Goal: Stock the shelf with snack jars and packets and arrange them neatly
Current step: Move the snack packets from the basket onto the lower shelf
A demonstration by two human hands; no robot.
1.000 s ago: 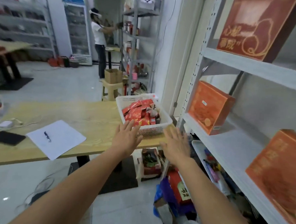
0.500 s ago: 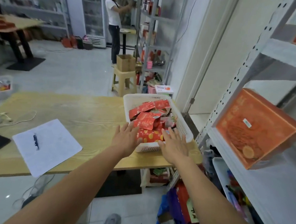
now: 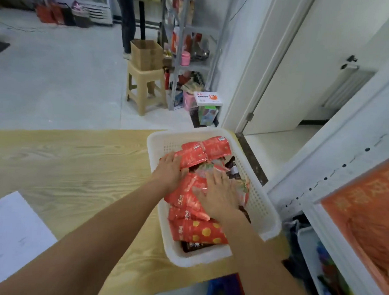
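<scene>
Head view: red snack packets [image 3: 198, 232] piled in a white perforated basket [image 3: 267, 216], filling most of it; a few dark pkts show under the red ones at the basket's near end and far-right side. One red pkt w/ yellow dots lies on top at the near end.

Left hand [image 3: 169, 171] is inside the basket on its left side, palm down, fingers straight, resting flat on a red pkt, not gripping. Right hand [image 3: 218, 193] is in the basket's middle, fingers spread & flat, pressing on the pile, nothing pinched. Hands are just beside each other, not touching.

Basket sits on a light wood table [image 3: 75, 163], at its right end, near corner overhanging the edge a bit. White paper [image 3: 8, 234] lies on the table well left of the basket.

Right of the basket: white metal shelf unit [image 3: 345, 168] w/ an orange box [image 3: 365, 215] on it; a white bin [image 3: 307, 254] of mixed items stands lower down.

Beyond the basket, on the floor: tan plastic stool [image 3: 145, 86] w/ an open cardboard box [image 3: 146, 53] on top, a grey rack [image 3: 193, 63] of goods beside it. A person's legs [image 3: 128, 19] show behind the stool. White door [image 3: 294, 73] stands beyond the basket's right side.
</scene>
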